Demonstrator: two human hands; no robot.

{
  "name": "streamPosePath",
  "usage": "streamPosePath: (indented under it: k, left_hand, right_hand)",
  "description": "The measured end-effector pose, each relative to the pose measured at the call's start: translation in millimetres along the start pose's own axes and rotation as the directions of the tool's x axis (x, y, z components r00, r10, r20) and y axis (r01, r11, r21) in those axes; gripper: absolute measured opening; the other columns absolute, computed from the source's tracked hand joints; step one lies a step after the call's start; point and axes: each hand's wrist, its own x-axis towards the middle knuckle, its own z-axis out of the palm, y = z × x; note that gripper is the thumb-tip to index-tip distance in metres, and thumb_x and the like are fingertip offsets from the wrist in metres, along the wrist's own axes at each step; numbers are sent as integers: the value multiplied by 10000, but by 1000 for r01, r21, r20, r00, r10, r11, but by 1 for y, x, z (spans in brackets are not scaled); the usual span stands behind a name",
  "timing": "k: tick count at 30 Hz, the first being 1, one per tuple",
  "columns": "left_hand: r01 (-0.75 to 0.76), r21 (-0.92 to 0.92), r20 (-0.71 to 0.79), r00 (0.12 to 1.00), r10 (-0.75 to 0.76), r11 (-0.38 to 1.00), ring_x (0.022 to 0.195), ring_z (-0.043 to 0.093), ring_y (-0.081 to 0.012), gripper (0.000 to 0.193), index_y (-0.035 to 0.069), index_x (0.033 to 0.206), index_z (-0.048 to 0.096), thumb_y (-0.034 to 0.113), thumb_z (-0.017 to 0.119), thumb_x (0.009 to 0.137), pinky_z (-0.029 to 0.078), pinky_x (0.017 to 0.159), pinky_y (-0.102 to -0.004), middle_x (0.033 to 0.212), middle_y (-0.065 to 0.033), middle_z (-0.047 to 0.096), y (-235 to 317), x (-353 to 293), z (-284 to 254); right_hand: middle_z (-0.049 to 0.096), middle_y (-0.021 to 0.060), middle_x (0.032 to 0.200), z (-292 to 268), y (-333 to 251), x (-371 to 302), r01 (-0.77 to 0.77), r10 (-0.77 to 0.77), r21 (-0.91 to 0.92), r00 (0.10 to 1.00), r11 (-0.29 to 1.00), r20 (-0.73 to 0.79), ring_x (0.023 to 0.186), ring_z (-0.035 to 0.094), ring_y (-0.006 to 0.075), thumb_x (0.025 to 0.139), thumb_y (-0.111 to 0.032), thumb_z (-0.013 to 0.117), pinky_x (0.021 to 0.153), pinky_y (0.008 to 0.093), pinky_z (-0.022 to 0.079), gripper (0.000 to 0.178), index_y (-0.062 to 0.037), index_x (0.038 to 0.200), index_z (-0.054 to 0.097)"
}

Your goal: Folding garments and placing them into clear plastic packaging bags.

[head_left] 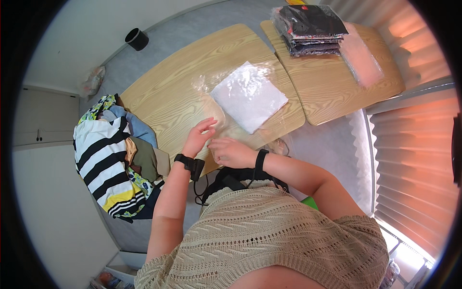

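Note:
A folded white cloth (249, 98) lies on the wooden table inside a clear plastic bag (215, 111), whose glossy film spreads past the cloth. My left hand (198, 137) is over the table's near edge, beside the bag's near-left end. Its fingers are bent and a little apart, and nothing shows between them. Just to the right, my right hand (232, 152) has its fingers curled inward, close to the left hand's wrist. Whatever those fingertips may pinch is too thin or hidden to make out.
A heap of clothes with a striped garment (102, 159) stands against the table's left side. On the second table (317, 98) are a stack of bagged dark garments (313, 29) and flat clear bags (362, 60). A black bin (137, 39) stands on the far floor.

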Motion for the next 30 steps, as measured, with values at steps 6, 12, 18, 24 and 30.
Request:
streamPosePath:
  k: [6,12,18,24,30]
  left_hand:
    - [-56,110,-304,949,87,992,810,534,-94,416,51,1237,561,-30,527,830,449,754,-233,1145,-37,600,-54,8,-26]
    - [-52,64,-507,859,77,997,709,477,-47,490,60,1275,538,-68,441,812,397,649,-185,1042,6,615,-74,-17,-88]
    - [156,16,-659,745,-107,988,644,474,-58,473,42,1231,569,-85,486,783,416,584,-202,1070,-42,637,-108,-49,-128]
    - [131,-95,-718,678,-159,987,750,537,-116,464,34,1205,578,-94,492,767,442,676,-234,1044,-63,615,-115,-40,-137]
    - [408,724,-646,683,340,556,1162,425,-392,397,47,1121,575,-9,584,728,352,990,-446,1291,-211,443,-103,-47,-111]
  right_hand:
    - [581,99,1177,-35,-23,1,-69,70,12,994,998,-82,1176,474,272,853,-290,597,1017,400,336,235,-76,945,630]
    - [657,95,1025,-116,19,-35,-353,404,196,793,915,-456,970,598,229,866,-49,547,872,316,450,150,-35,966,658]
    - [621,149,1086,-146,149,-43,-494,704,503,528,709,-475,1028,575,268,832,-189,645,878,328,453,309,-8,1080,614]
    - [576,219,1133,-144,213,-22,-843,793,128,424,522,-437,1051,570,285,685,-383,777,879,345,459,688,58,1151,528]
    - [620,175,1085,-138,202,4,-840,891,298,418,453,-175,1014,590,269,670,-344,796,871,333,462,663,46,1147,552]
